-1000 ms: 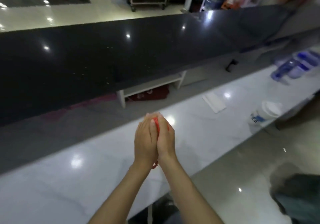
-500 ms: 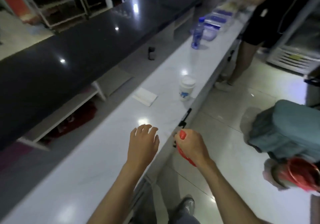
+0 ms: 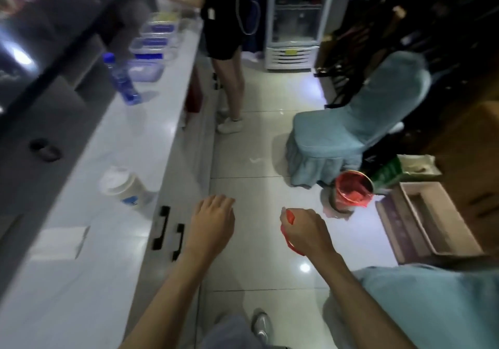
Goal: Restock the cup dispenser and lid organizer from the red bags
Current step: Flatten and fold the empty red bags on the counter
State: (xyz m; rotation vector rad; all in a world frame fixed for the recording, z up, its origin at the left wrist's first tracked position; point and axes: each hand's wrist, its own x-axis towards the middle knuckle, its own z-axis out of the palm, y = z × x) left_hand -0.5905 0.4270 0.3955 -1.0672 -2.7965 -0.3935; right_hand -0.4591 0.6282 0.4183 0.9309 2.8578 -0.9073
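Observation:
My right hand [image 3: 303, 231] grips a crumpled red bag [image 3: 290, 217]; a red strip of it hangs below my fist over the floor. My left hand [image 3: 214, 217] hangs beside it with loosely curled fingers and holds nothing. Both hands are out past the counter's edge, above the tiled floor. A bin lined with a red bag [image 3: 351, 190] stands on the floor ahead of my right hand. A white lidded cup [image 3: 122, 185] stands on the white counter [image 3: 89, 281] to my left.
On the counter are a white napkin stack [image 3: 58, 242], a blue water bottle [image 3: 121, 79] and several clear containers [image 3: 147, 69]. A person [image 3: 224, 48] stands at the counter ahead. A blue-covered chair [image 3: 359, 121], a wooden box [image 3: 429, 219] and a fridge [image 3: 295, 19] line the right side.
My hands came apart from pressing the red bag together over the counter. My view turned right along the aisle, and the right hand carried the bag out over the floor.

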